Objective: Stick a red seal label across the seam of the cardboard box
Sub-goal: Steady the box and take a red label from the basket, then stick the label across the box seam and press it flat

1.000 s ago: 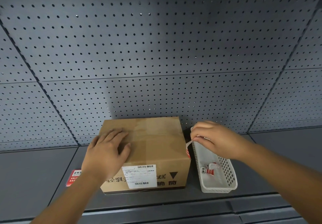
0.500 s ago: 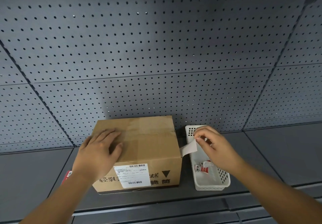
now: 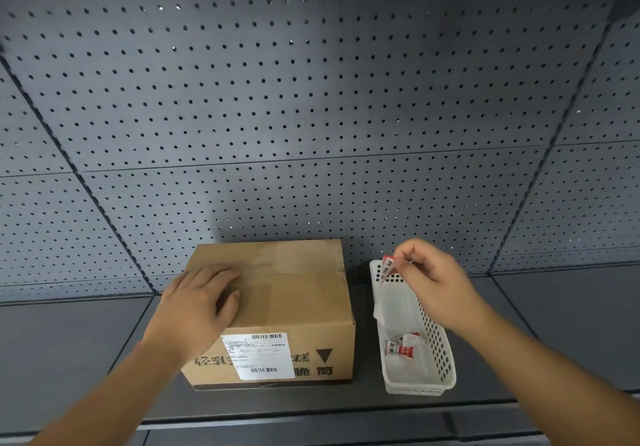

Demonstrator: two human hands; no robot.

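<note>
A brown cardboard box stands on the grey shelf, taped along its top seam, with a white shipping label on its front. My left hand lies flat on the left part of the box top. My right hand hovers above the far end of a white plastic basket and pinches a red seal label between thumb and fingers. A white backing strip hangs at the basket's left rim.
More red and white labels lie crumpled inside the basket. A grey pegboard wall rises right behind the box. The shelf's front edge runs just below the box and basket.
My right hand rose from the basket's left rim to its far end. The red face of the label now shows, and the white backing strip hangs apart. My left hand stayed on the box.
</note>
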